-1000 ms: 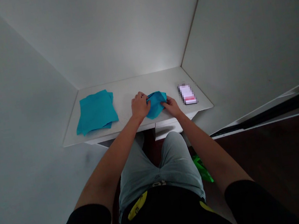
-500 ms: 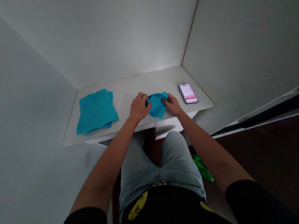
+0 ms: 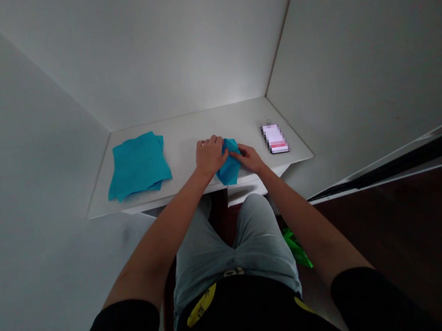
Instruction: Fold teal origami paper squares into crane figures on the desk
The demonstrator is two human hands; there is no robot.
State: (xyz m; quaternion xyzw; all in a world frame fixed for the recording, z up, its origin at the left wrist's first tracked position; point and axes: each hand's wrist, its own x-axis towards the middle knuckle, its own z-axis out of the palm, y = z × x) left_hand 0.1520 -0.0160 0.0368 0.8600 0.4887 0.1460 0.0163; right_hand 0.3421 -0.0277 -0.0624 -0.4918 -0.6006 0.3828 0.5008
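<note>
Between my hands, over the front part of the white table, is a partly folded blue cloth (image 3: 230, 171); I cannot tell whether it is fabric or soft paper. My left hand (image 3: 210, 157) grips its left and upper side, the thumb pressed on it. Thumb and fingers of my right hand (image 3: 248, 157) pinch its right edge. One corner of the piece hangs toward the table's front edge. Farther left lies a loose stack of flat blue cloths (image 3: 137, 165), their corners not lined up.
A phone (image 3: 275, 138) with a blurred lit screen lies at the right of the white table (image 3: 184, 132). Walls enclose the table at the back, left and right. Below its front edge is a white drawer (image 3: 244, 188). A green bag (image 3: 297, 248) sits on the floor.
The cloth in my hands has become narrower, its right side folded inward. My right hand has moved left, closer to my left hand, which has shifted slightly right over the cloth.
</note>
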